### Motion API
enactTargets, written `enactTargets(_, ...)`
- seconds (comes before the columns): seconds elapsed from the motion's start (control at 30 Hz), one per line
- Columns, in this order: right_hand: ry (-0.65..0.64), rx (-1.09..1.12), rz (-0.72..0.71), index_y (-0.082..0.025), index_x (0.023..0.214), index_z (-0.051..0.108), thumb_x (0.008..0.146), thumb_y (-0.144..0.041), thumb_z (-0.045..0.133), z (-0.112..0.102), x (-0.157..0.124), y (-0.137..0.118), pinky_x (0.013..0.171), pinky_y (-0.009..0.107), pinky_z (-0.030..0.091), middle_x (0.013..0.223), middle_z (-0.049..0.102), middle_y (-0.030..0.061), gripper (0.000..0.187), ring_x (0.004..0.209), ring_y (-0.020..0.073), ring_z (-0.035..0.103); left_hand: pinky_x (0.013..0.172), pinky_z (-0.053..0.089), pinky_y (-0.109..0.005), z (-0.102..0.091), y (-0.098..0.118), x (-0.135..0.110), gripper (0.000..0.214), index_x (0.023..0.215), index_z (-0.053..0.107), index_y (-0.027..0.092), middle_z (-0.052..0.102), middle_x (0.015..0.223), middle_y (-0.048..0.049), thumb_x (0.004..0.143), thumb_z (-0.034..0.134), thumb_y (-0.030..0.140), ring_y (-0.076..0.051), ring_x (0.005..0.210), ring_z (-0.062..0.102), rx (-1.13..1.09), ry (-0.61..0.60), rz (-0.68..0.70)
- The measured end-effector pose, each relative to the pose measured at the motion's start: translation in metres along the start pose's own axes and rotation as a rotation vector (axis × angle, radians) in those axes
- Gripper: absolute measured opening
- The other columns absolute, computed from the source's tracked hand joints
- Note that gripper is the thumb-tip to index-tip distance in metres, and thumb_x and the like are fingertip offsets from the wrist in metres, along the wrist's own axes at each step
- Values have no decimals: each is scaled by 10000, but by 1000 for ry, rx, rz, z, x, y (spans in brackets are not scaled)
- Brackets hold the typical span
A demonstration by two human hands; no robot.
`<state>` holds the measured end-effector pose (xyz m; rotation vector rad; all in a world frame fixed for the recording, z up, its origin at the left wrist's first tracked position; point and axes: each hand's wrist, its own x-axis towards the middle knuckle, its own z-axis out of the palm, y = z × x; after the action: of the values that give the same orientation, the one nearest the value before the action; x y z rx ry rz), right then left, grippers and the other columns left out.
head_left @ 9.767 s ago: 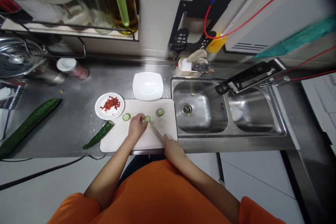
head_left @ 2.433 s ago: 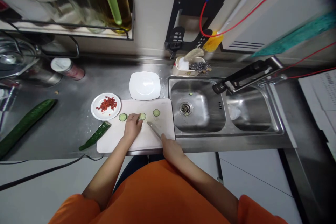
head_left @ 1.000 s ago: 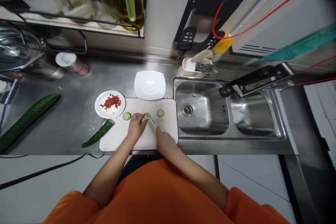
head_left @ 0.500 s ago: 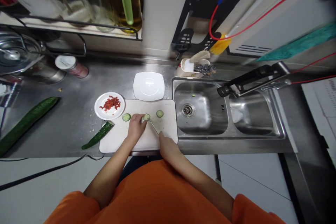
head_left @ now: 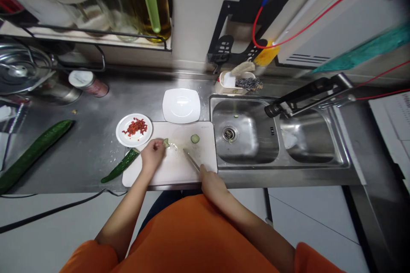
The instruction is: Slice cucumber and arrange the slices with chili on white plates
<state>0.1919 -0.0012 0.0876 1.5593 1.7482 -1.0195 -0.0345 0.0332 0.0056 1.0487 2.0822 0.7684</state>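
My left hand (head_left: 151, 156) is over the left side of the white cutting board (head_left: 173, 170), fingers pinched on a pale green cucumber piece (head_left: 165, 142). My right hand (head_left: 212, 183) grips a small knife (head_left: 191, 160) near the board's right front edge, its blade pointing up and left over the board. One round cucumber slice (head_left: 195, 138) lies flat at the board's upper right. Wet bits show on the board between hand and blade. A cut length of cucumber (head_left: 120, 166) rests partly on the board's left edge, beside my left hand.
A round white plate (head_left: 121, 140) with chopped red pieces stands left of the board. Behind the board is a white square plate (head_left: 181, 106). A whole cucumber (head_left: 35, 153) lies at far left. To the right is a double steel sink (head_left: 253, 145) with its faucet (head_left: 288, 104).
My left hand has moved left with the cucumber piece, away from the knife. It now covers where another slice lay. The knife and right hand have shifted slightly right and toward me.
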Motion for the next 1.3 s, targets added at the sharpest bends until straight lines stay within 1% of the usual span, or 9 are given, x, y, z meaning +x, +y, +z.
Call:
enactTargets(0.17, 26, -4, -15, -150, 1305, 379, 822, -16, 349, 3, 1, 1, 715, 313, 460, 956, 654, 139, 502, 968, 260, 624, 734, 470, -295, -23, -16, 5, 194, 859, 628, 206, 669, 757, -10, 747, 552, 345, -153, 690, 610, 110, 156, 9)
enactTargets(0.3, 49, -18, -30, -132, 1295, 394, 817, -8, 324, 2, 0, 0, 702, 310, 466, 937, 660, 144, 499, 964, 270, 626, 807, 459, -354, -24, -21, 3, 190, 887, 627, 182, 644, 821, -68, 787, 500, 281, -209, 794, 596, 304, 210, 205)
enactTargets(0.4, 53, -5, -25, -135, 1268, 418, 819, -13, 332, -1, -1, -1, 702, 306, 471, 933, 665, 141, 474, 953, 267, 631, 864, 444, -376, -18, -17, 1, 209, 916, 634, 161, 618, 918, -116, 810, 476, 247, -235, 899, 573, 336, 229, 335)
enactTargets(0.53, 30, -7, 3, -146, 1290, 407, 839, -35, 351, -2, -3, -3, 739, 315, 477, 967, 666, 143, 468, 973, 263, 628, 854, 456, -345, 2, 6, 4, 242, 998, 640, 187, 631, 947, -84, 825, 490, 266, -204, 876, 579, 254, 23, 434)
enactTargets(0.67, 53, -47, -5, -142, 1337, 350, 866, -39, 332, 3, -3, -4, 766, 321, 479, 1005, 655, 163, 483, 1011, 251, 618, 811, 464, -326, 40, 40, 14, 295, 1024, 642, 181, 636, 962, -86, 766, 600, 317, -205, 867, 587, 281, -222, 484)
enactTargets(0.77, 59, -55, -4, -138, 1316, 362, 871, -45, 332, 7, -1, -3, 756, 319, 486, 990, 657, 165, 455, 996, 248, 626, 800, 445, -319, 66, 58, 19, 275, 977, 653, 177, 629, 948, -85, 726, 632, 288, -211, 880, 580, 377, -330, 470)
enactTargets(0.9, 83, -39, -20, -126, 1308, 370, 859, -25, 313, 10, -1, -3, 746, 329, 494, 955, 670, 160, 463, 981, 255, 635, 760, 427, -302, 83, 67, 20, 204, 892, 655, 173, 612, 930, -82, 709, 613, 253, -203, 861, 568, 432, -378, 421)
enactTargets(1.13, 85, -17, -21, -114, 1311, 374, 853, -25, 321, 11, -3, -3, 741, 335, 496, 970, 668, 169, 470, 982, 266, 632, 708, 422, -293, 88, 67, 20, 109, 801, 610, 189, 623, 847, -51, 696, 585, 204, -181, 779, 560, 391, -405, 390)
enactTargets(1.3, 91, -19, -14, -131, 1317, 367, 863, -30, 316, 14, 0, -2, 745, 320, 488, 962, 665, 163, 468, 987, 253, 631, 684, 427, -291, 88, 69, 21, 261, 937, 616, 193, 639, 825, -37, 677, 611, 204, -180, 748, 568, 339, -413, 358)
